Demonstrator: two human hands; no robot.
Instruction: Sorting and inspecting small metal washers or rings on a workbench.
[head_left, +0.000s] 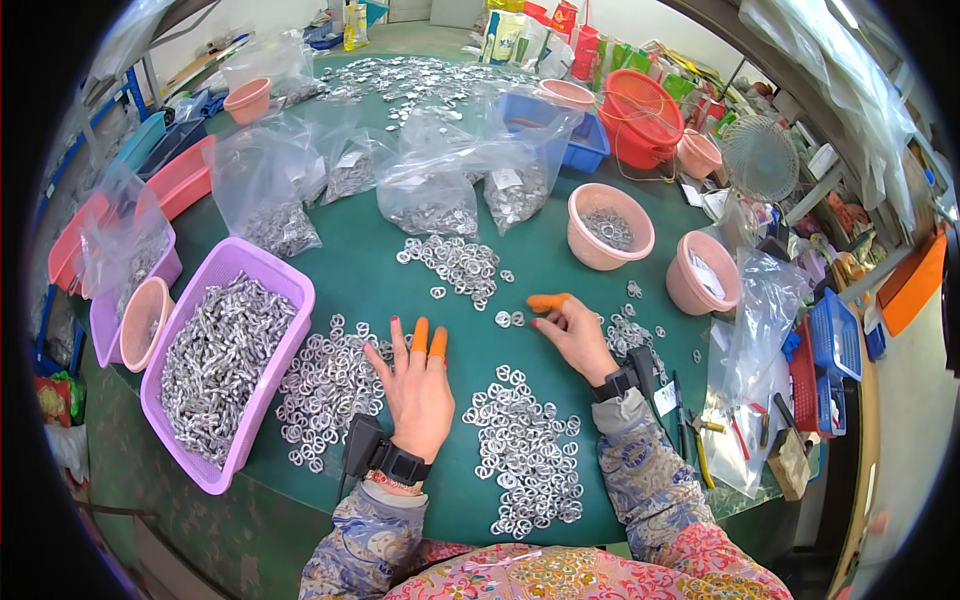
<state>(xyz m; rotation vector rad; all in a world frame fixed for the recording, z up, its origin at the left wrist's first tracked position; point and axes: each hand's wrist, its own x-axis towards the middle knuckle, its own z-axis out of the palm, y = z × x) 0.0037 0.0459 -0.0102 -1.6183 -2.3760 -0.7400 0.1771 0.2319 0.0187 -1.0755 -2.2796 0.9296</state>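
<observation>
My left hand (419, 385) lies with spread fingers on the green table, two of them in orange finger cots. It holds nothing and rests at the edge of a pile of silvery metal rings (325, 400). My right hand (578, 338) hovers over the table with its orange-covered index finger and thumb apart; nothing shows between them. Just left of those fingertips sit a couple of loose rings (509, 319). Between my forearms spreads another ring pile (525, 455). A third pile (462, 268) lies farther off, and some more rings (628, 335) are beside my right wrist.
A purple basket (301, 290) full of slender metal parts stands at the left. Clear bags of parts (430, 205) line the back. Pink bowls (611, 262) stand at the right, with pliers (703, 455) near the right edge. A blue bin (592, 148) and red tub (640, 110) are farther back.
</observation>
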